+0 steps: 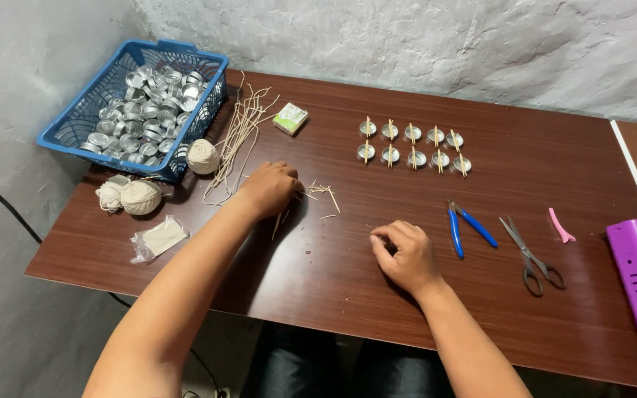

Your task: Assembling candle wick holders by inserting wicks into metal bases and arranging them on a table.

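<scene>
Wooden sticks [318, 193] lie under the curled left hand [268, 188]; the pinching right hand [405, 254], contents unclear, could scatter them off the desk [333, 295].

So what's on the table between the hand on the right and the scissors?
In the head view, blue-handled pliers lie between the right hand and the scissors.
</scene>
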